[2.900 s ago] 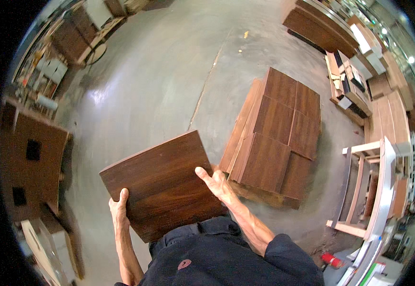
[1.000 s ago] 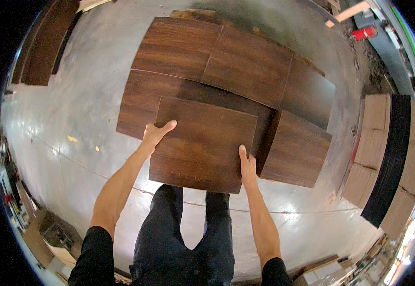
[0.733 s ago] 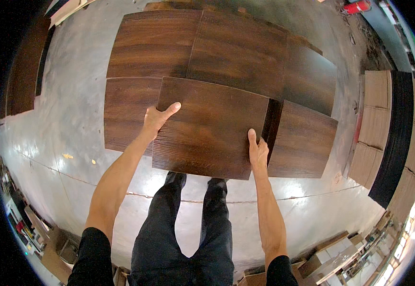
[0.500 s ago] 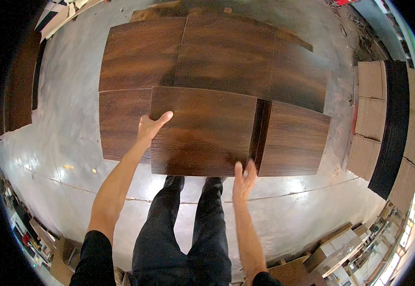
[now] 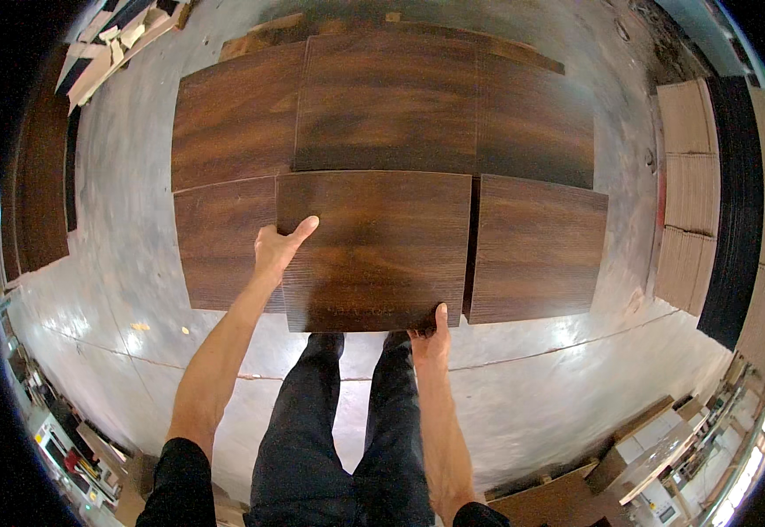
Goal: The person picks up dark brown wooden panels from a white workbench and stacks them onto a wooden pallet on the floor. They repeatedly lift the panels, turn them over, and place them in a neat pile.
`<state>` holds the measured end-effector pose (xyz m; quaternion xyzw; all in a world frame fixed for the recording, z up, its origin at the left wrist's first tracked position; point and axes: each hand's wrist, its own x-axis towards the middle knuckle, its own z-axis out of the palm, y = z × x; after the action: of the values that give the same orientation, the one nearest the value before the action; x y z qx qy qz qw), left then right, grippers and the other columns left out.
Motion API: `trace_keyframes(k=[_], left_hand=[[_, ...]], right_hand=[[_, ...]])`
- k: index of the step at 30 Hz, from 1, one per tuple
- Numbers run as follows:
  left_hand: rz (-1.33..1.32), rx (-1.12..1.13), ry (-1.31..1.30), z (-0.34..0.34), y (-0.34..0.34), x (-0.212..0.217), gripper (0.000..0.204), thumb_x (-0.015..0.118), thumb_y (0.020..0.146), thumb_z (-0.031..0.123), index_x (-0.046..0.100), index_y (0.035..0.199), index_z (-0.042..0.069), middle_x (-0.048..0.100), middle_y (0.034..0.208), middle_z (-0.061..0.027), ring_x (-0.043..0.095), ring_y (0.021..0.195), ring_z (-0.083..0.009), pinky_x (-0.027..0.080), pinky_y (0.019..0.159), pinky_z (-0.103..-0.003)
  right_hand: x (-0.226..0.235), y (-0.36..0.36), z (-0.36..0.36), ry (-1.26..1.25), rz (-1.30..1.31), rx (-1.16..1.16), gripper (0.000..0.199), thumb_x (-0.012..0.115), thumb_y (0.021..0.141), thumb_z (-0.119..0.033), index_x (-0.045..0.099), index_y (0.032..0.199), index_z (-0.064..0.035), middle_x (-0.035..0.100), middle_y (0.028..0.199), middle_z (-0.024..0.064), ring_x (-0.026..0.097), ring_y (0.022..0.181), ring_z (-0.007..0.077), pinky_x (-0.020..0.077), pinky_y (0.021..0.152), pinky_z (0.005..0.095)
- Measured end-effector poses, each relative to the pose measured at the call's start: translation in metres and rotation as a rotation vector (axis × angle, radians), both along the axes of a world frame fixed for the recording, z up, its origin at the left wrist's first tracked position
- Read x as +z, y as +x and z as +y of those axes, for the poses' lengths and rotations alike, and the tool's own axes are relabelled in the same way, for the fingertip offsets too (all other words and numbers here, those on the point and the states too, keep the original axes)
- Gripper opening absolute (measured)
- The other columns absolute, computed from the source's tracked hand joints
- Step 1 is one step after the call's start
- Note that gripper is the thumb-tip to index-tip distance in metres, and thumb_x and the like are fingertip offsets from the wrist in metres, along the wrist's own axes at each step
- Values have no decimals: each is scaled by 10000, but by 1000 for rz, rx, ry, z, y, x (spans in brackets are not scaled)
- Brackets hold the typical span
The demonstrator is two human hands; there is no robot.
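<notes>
A dark brown wood-grain panel [image 5: 378, 250] lies in the middle of the near row, in front of my legs. At its left edge my left hand [image 5: 278, 252] is closed, thumb on the top face and fingers hidden beneath or behind the edge. My right hand [image 5: 432, 341] grips the near edge close to the right corner, thumb on top and fingertips curled under. A similar panel [image 5: 536, 250] sits to the right across a narrow dark gap. Another panel [image 5: 224, 241] is on the left, partly behind my left hand.
Beyond is a far row of matching panels [image 5: 387, 105], with wooden strips [image 5: 479, 41] behind it. Stacked tan and black boards [image 5: 734, 206] stand at the right. Dark boards [image 5: 41, 167] are at the far left. Grey concrete floor [image 5: 123, 237] surrounds the panels.
My right hand has moved left and taken hold of the panel's near edge by the corner. The view has shifted slightly. My left hand keeps its place on the left edge.
</notes>
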<state>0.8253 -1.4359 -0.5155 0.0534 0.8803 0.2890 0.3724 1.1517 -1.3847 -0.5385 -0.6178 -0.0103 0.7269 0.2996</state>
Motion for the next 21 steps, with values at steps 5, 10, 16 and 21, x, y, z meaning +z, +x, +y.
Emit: trace_keyframes(k=[5,10,16,21], left_hand=[[101,-84,-171,13,6,10,716,837,643,634,684,765,-54,692,768,-178,686,755,-282,535,702,-427],[190,-102,-225,20,8,9,679,847,639,616,668,729,-33,689,756,-173,685,745,-291,532,695,-437],[167,-83,-158,22,16,8,723,840,663,587,678,918,-70,698,921,-215,685,884,-316,526,788,-439],[786,-543,-72,30,30,25,701,775,813,401,555,1268,-85,587,1301,-251,578,1197,-332,436,1029,-427]], right_hand=[[-1,13,8,25,38,21,620,664,941,-412,473,1366,-3,514,1358,105,498,1230,282,435,1002,454],[-5,17,12,25,100,11,630,654,953,-382,442,1408,-1,489,1405,118,467,1295,298,406,1063,469],[-15,23,7,34,76,-21,625,682,937,-371,465,1373,20,495,1393,122,485,1265,285,415,1024,465],[-8,29,8,78,-117,-1,659,734,893,-379,479,1351,20,505,1364,115,477,1229,246,402,989,439]])
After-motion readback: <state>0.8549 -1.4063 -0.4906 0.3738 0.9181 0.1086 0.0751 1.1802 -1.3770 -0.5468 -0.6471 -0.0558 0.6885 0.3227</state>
